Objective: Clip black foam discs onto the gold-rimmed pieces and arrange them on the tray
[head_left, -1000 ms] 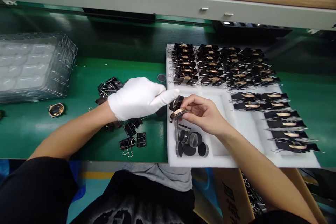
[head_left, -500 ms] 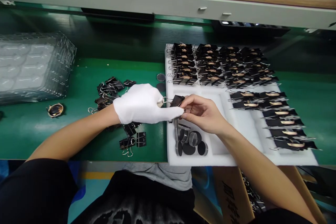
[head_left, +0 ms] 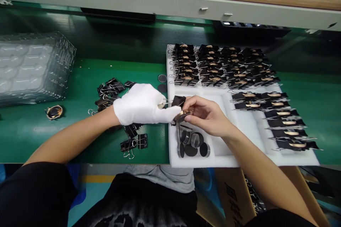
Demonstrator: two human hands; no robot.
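Note:
Over the left part of a white foam tray (head_left: 249, 126), my two hands meet on one small round watch case (head_left: 182, 115) with a gold-coloured rim. My left hand (head_left: 144, 103), in a white glove, has its thumb against the case, with a black binder clip (head_left: 178, 101) at its fingers. The bare fingers of my right hand (head_left: 209, 115) pinch the right side of the case and touch the clip. Fingers partly hide both pieces. Below them, several round clear-and-black discs (head_left: 195, 139) lie in a tray compartment.
Rows of clipped watch cases (head_left: 213, 64) fill the tray's back and right side. Loose binder clips (head_left: 110, 88) lie left of the tray. Another watch case (head_left: 54, 112) rests near stacked clear plastic trays (head_left: 34, 67). A cardboard box (head_left: 233, 193) stands below the table edge.
The watch case has turned and its gold rim now shows between my hands. My left thumb has drawn back slightly to the left. The whole view has shifted a little.

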